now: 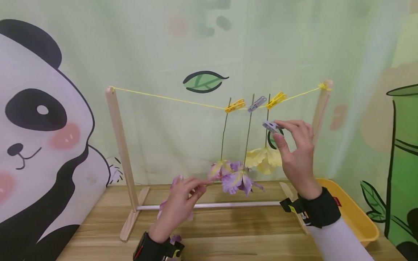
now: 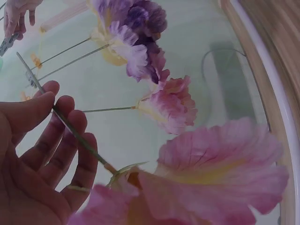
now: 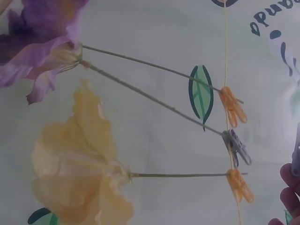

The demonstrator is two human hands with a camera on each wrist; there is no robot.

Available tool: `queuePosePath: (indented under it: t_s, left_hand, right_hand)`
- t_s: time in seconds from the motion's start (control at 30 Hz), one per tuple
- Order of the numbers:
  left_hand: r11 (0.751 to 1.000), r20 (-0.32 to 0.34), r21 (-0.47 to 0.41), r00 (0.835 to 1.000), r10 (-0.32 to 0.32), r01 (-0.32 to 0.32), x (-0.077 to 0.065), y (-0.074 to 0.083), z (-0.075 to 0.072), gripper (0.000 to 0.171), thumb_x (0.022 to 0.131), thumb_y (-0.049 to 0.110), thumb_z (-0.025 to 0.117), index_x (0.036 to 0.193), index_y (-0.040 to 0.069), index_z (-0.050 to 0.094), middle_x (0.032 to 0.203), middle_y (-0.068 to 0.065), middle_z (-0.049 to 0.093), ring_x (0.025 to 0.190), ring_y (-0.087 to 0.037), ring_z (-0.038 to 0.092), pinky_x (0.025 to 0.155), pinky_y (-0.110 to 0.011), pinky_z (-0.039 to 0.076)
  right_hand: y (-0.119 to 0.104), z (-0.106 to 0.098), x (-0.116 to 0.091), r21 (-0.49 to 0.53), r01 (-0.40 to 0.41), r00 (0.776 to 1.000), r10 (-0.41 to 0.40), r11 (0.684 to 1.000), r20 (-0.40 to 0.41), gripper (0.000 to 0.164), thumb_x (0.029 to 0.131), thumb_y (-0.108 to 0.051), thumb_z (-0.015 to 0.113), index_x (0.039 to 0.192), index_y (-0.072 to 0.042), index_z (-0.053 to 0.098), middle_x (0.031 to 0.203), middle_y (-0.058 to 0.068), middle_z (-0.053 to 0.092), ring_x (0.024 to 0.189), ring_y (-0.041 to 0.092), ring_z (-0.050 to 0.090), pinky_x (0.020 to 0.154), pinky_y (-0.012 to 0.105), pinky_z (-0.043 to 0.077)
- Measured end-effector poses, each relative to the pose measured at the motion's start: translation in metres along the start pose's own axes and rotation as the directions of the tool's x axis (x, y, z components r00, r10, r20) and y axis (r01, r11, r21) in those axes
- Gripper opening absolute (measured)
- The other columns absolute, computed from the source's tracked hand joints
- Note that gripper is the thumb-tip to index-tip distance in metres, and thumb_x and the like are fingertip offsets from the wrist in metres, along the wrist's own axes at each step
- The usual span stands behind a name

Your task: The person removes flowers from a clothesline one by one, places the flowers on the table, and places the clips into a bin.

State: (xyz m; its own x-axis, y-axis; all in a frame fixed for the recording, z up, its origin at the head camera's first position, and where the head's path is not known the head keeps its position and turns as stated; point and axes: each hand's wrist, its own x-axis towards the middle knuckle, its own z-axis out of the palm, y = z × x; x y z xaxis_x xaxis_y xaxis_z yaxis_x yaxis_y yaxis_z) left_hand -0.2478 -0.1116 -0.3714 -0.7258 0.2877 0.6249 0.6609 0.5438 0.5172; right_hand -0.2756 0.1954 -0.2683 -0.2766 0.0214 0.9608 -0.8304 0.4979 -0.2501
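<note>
In the left wrist view my left hand [image 2: 42, 140] pinches the green stem of a pink artificial flower [image 2: 220, 173], its bloom hanging down. From the head, that left hand [image 1: 181, 203] hides much of the bloom. My right hand [image 1: 298, 157] pinches a grey-purple clothespin [image 1: 270, 126] by one end, below and in front of the string [image 1: 169, 97]. Three flowers hang upside down by their stems: a pink one [image 1: 219, 170], a purple one [image 1: 240, 181] and a yellow one [image 1: 263, 159]. Two yellow clothespins and a grey-purple clothespin [image 1: 257, 104] grip these stems at the string.
The yellow string runs between two wooden posts, the left post [image 1: 121, 145] and the right post [image 1: 321, 108]. A white rod [image 1: 235, 205] joins their feet above the wooden table [image 1: 228, 235]. A yellow bin [image 1: 356, 221] stands at the right, partly behind my right wrist.
</note>
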Motion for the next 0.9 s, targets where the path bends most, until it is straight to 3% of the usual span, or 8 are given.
queuePosePath:
  t_s: [0.17, 0.33, 0.43, 0.67, 0.73, 0.8, 0.9]
  left_hand:
    - [1.000, 0.073, -0.010, 0.997, 0.027, -0.026, -0.001, 0.002, 0.000, 0.020, 0.101, 0.011, 0.067, 0.119, 0.013, 0.076, 0.103, 0.004, 0.071, 0.092, -0.009, 0.066, 0.087, -0.040, 0.056]
    - [1.000, 0.184, -0.001, 0.983, 0.031, -0.031, -0.001, 0.005, -0.001, 0.023, 0.104, 0.015, 0.064, 0.124, 0.015, 0.075, 0.110, 0.004, 0.074, 0.091, -0.007, 0.067, 0.085, -0.037, 0.055]
    - [0.999, 0.270, 0.032, 0.962, 0.034, -0.044, -0.001, 0.005, 0.001, 0.022, 0.103, 0.012, 0.066, 0.122, 0.016, 0.075, 0.112, 0.002, 0.076, 0.091, -0.007, 0.069, 0.082, -0.033, 0.056]
    - [0.994, 0.452, 0.107, 0.892, -0.015, -0.038, -0.006, 0.006, 0.010, 0.019, 0.099, 0.007, 0.070, 0.112, 0.018, 0.078, 0.099, 0.004, 0.074, 0.087, -0.005, 0.067, 0.088, -0.040, 0.054]
    - [0.990, 0.478, 0.134, 0.878, -0.019, -0.052, -0.009, 0.006, 0.015, 0.017, 0.099, 0.009, 0.071, 0.111, 0.018, 0.079, 0.097, 0.004, 0.074, 0.085, -0.006, 0.067, 0.087, -0.036, 0.053]
    - [0.988, 0.504, 0.146, 0.863, -0.030, -0.051, -0.012, 0.005, 0.020, 0.017, 0.098, 0.009, 0.072, 0.111, 0.018, 0.079, 0.099, 0.004, 0.074, 0.087, -0.006, 0.068, 0.076, -0.028, 0.055]
    - [0.981, 0.520, 0.183, 0.853, -0.048, -0.056, -0.018, 0.002, 0.028, 0.016, 0.098, 0.009, 0.073, 0.109, 0.019, 0.079, 0.100, 0.005, 0.075, 0.088, -0.007, 0.069, 0.077, -0.026, 0.054]
  right_hand:
    - [0.010, -0.014, -0.011, -0.018, -0.022, 0.998, 0.021, 1.000, -0.051, 0.040, 0.102, -0.028, 0.068, 0.124, 0.006, 0.070, 0.114, 0.026, 0.062, 0.114, 0.020, 0.043, 0.101, 0.035, 0.023]
    - [0.019, -0.027, -0.021, -0.068, -0.062, 0.996, 0.057, 0.996, -0.071, 0.035, 0.102, -0.019, 0.069, 0.123, 0.008, 0.069, 0.114, 0.028, 0.061, 0.117, 0.010, 0.038, 0.099, 0.032, 0.023]
    - [0.024, -0.034, -0.028, -0.080, -0.089, 0.993, 0.081, 0.993, -0.091, 0.030, 0.100, -0.010, 0.070, 0.123, 0.010, 0.069, 0.113, 0.023, 0.062, 0.117, 0.007, 0.037, 0.098, 0.031, 0.022]
    - [0.023, -0.056, -0.048, -0.108, -0.168, 0.978, 0.152, 0.980, -0.146, 0.028, 0.101, -0.004, 0.067, 0.123, 0.014, 0.067, 0.117, -0.020, 0.053, 0.117, 0.001, 0.037, 0.097, 0.027, 0.022]
    - [0.023, -0.061, -0.051, -0.112, -0.182, 0.973, 0.162, 0.977, -0.161, 0.028, 0.102, -0.003, 0.065, 0.123, 0.015, 0.066, 0.117, -0.023, 0.052, 0.115, -0.001, 0.036, 0.095, 0.027, 0.021]
    - [0.024, -0.065, -0.054, -0.117, -0.191, 0.970, 0.169, 0.975, -0.176, 0.029, 0.103, -0.005, 0.064, 0.123, 0.016, 0.065, 0.116, -0.024, 0.053, 0.113, -0.002, 0.037, 0.095, 0.027, 0.020]
    - [0.033, -0.069, -0.056, -0.127, -0.212, 0.963, 0.184, 0.969, -0.199, 0.029, 0.103, -0.005, 0.064, 0.124, 0.015, 0.065, 0.116, -0.024, 0.053, 0.111, -0.001, 0.037, 0.094, 0.028, 0.019]
